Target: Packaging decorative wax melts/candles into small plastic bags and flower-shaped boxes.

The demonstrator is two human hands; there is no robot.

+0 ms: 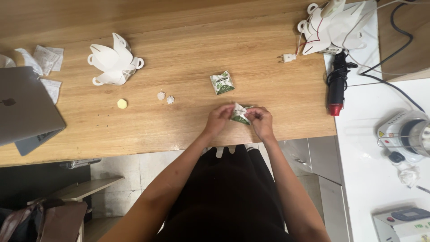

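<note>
Broadly, the wooden counter carries everything — both hands meet near its front edge. Left hand and right hand each pinch a small green-and-white packet between closed fingertips, seemingly mid-fold; further folding would need steady, opposed pinching. A second packet lies just beyond.

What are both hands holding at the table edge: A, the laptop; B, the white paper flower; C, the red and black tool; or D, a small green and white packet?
D: the left hand and the right hand both pinch a small green and white packet, while a second packet lies untouched on the wooden table.
</note>
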